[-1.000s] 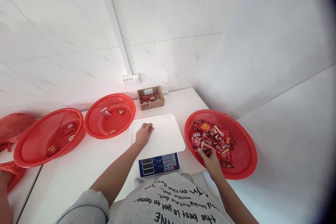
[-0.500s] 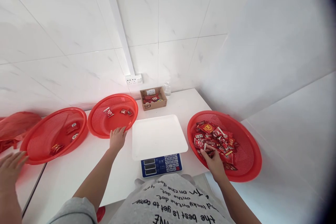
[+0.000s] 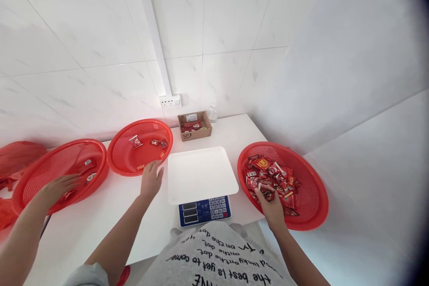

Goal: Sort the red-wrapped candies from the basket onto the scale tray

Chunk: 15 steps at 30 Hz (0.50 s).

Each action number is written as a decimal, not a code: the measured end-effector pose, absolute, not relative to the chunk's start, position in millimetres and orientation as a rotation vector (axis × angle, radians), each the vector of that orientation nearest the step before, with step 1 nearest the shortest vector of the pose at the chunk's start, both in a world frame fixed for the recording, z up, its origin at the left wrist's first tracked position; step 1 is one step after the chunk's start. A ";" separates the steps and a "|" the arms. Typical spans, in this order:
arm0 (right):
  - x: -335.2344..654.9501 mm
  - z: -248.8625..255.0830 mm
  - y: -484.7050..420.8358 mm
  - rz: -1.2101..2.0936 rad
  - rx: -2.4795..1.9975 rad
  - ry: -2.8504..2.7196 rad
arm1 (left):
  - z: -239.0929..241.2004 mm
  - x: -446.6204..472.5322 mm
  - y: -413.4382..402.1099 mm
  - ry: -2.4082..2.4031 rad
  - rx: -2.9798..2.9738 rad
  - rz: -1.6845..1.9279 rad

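Note:
My left hand hovers open, fingers spread, over the near rim of the middle red basket, which holds a few red snack packets. It holds nothing. My right hand reaches into the right red basket and its fingers are closed on red packets in the heap; which one it grips is hidden. Between the baskets stands a scale with a bare white tray and a blue keypad.
Another person's hand and forearm reach from the left into the left red basket. A small cardboard box of packets and a clear bottle stand at the wall. Red bags lie far left.
My left hand left the scale tray and moved left to the middle basket, where one more packet now lies. The other person's hand came in from the left into the left basket.

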State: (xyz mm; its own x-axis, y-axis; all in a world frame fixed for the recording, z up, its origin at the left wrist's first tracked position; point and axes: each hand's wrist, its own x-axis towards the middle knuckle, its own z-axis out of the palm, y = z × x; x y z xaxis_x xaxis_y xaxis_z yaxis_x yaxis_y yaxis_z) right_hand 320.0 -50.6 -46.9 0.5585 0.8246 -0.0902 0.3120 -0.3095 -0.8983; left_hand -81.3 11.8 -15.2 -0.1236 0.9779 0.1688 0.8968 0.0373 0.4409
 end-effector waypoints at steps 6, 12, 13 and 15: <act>256.7 -3.3 -45.0 1.217 -1.554 -1.054 | 8.1 24.4 -28.3 1.276 1.567 0.538; 216.1 1.0 -53.6 1.393 -1.406 -1.208 | 1.3 68.8 -46.6 1.057 1.492 0.560; 214.7 1.0 -55.2 1.424 -1.410 -1.198 | -1.3 69.0 -46.8 1.065 1.433 0.580; 214.8 1.4 -57.6 1.509 -1.424 -1.169 | -4.3 66.4 -45.7 1.060 1.248 0.603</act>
State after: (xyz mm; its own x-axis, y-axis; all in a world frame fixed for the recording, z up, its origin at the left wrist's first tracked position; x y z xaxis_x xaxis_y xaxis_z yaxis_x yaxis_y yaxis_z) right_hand 214.8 -57.6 1.4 -0.1077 0.9428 -0.3155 0.0697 -0.3094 -0.9484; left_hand 66.4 -45.7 -4.3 0.4268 0.8500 -0.3086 0.1700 0.2598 0.9506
